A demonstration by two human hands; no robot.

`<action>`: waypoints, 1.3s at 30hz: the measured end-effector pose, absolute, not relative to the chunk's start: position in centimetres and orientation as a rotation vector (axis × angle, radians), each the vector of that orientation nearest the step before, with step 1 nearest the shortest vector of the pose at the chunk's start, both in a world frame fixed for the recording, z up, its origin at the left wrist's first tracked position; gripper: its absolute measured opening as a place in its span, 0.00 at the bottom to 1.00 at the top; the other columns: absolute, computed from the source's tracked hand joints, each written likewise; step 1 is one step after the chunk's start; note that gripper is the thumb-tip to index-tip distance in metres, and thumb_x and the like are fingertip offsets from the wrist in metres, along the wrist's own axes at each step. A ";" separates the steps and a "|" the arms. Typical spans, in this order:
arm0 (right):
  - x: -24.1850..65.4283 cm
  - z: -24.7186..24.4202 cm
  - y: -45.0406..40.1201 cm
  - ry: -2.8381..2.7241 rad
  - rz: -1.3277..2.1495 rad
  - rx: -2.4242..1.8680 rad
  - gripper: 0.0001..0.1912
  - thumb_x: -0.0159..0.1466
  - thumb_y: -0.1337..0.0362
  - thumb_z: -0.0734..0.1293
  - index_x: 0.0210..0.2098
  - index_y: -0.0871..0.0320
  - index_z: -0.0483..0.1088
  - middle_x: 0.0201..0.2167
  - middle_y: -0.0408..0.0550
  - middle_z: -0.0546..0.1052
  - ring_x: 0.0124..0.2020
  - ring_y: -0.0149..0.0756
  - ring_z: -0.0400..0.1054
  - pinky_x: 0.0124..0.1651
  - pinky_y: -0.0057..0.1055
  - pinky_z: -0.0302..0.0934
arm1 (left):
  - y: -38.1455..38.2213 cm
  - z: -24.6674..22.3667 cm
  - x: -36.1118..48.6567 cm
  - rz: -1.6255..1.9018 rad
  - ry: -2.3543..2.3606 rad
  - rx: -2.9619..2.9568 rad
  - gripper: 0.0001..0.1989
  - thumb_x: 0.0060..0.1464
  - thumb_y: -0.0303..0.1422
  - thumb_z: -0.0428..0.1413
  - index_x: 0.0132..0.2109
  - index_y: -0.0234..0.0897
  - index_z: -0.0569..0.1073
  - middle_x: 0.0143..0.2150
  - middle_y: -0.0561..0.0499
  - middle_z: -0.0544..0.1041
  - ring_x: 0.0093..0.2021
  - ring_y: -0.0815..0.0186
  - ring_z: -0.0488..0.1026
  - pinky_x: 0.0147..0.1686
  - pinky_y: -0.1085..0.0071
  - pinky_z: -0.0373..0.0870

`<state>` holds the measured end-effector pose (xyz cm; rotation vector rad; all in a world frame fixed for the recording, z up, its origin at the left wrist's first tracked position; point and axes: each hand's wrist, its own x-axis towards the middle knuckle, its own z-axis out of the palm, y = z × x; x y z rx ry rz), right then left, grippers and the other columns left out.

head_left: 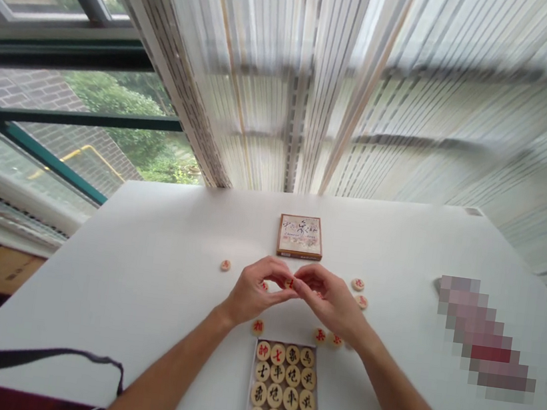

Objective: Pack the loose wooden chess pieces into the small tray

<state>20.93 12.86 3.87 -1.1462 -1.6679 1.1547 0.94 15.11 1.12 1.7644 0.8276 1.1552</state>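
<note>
From my end of the feed, I have both bare hands together over the white table [107, 277], fingertips meeting. My left hand [247, 289] is closed in a pinch on a small round piece with a red mark [289, 284], and my right hand [334, 300] pinches at the same piece from the other side. The piece sits right between the two sets of fingertips, touching both, above the open tray [248, 390] and just below the printed box [301, 237] in my view. I think both thumbs and forefingers bear on it, though the fingers hide much of its face

In the tray, four rows of four round pieces lie flat; the first two in the far row are red-marked, the rest black. Beyond the tray's far edge lie a loose red piece on the left [258, 327] and a pair of red pieces [326, 338] toward the right. One more lone piece [225, 265] lies left of my left hand, and two others [359, 293] lie just right of my right hand
</note>
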 end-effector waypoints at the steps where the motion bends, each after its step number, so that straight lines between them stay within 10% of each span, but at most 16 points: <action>1: 21.0 3.8 12.9 -1.657 1.174 -1.151 0.13 0.70 0.52 0.68 0.41 0.56 0.75 0.37 0.48 0.82 0.38 0.36 0.78 0.42 0.32 0.73 | 15.0 1.1 0.9 1.148 0.818 1.755 0.12 0.56 0.37 0.69 0.43 0.35 0.81 0.43 0.45 0.79 0.41 0.64 0.79 0.39 0.68 0.84; 39: 20.9 2.8 11.7 -1.794 0.910 -1.057 0.08 0.69 0.64 0.69 0.48 0.53 0.72 0.40 0.46 0.82 0.38 0.35 0.77 0.43 0.33 0.73 | 14.5 1.3 -1.2 0.903 0.817 1.679 0.16 0.61 0.32 0.64 0.55 0.36 0.77 0.43 0.46 0.83 0.39 0.66 0.81 0.43 0.70 0.81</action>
